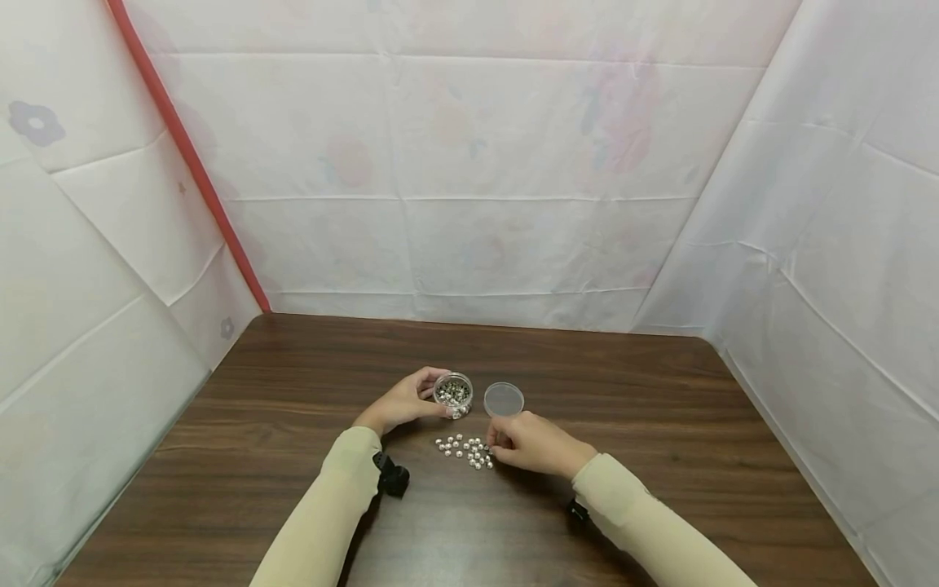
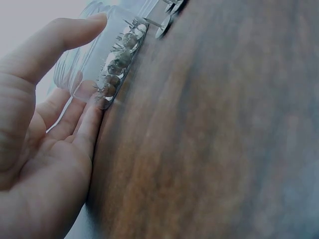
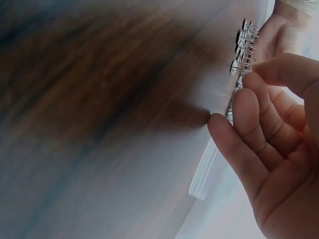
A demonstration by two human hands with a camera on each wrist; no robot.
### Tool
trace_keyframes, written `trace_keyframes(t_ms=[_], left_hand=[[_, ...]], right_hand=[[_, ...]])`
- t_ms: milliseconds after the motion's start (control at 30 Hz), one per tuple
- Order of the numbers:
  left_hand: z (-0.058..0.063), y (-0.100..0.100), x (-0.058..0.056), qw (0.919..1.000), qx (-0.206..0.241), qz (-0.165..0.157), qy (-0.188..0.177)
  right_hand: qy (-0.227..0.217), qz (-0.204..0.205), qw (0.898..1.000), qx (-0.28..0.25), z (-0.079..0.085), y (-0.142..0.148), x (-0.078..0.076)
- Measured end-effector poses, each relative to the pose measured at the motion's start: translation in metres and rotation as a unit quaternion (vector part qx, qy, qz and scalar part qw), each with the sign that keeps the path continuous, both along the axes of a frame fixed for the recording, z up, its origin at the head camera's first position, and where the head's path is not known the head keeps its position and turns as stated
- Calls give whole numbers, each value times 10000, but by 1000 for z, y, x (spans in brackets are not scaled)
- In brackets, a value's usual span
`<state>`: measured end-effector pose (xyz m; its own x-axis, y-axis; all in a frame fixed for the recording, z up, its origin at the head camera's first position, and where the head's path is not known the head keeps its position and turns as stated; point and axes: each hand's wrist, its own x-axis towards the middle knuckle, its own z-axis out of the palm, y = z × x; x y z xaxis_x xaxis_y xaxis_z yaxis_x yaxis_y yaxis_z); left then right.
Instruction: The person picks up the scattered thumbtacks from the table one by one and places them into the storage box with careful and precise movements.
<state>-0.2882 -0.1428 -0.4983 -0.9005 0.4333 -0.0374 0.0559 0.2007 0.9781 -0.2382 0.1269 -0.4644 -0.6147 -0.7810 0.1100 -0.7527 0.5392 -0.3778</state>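
A clear round plastic jar [image 1: 453, 395] with many silver thumbtacks [image 2: 115, 64] inside stands on the brown table. My left hand [image 1: 405, 401] holds it from the left, thumb on the near side and fingers round the far side. Loose thumbtacks [image 1: 473, 450] lie scattered just in front of the jar, several with points up in the right wrist view. At their right edge is my right hand [image 1: 541, 444], its thumb and index fingertips pinched together at a thumbtack; the tack is mostly hidden by the fingers. The other fingers are bent, the little finger touching the table.
A clear round lid [image 1: 504, 399] lies flat right of the jar, just beyond my right hand. The wood-grain table [image 1: 293, 465] ends at pale patterned cloth [image 1: 469, 163] behind and at both sides. A red strip [image 1: 191, 155] runs down the back left corner.
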Motion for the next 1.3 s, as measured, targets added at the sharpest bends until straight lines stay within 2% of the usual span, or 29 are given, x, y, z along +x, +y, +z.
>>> trace_keyframes(t_ms=[500,933,1133,1300], left_hand=[[1,0,0,10000,-60,54,14],[0,0,-1,10000,-31,76,-3],[0,0,0,10000,-40,54,5],[0,0,0,10000,-45,47,1]], right_hand=[[368,-153,9986,353,-1,-4,0],[497,-277,9972,476,3,-5,4],[491,-261,9976,409,2,-4,4],[302,-222,9988,317,2,-3,3]])
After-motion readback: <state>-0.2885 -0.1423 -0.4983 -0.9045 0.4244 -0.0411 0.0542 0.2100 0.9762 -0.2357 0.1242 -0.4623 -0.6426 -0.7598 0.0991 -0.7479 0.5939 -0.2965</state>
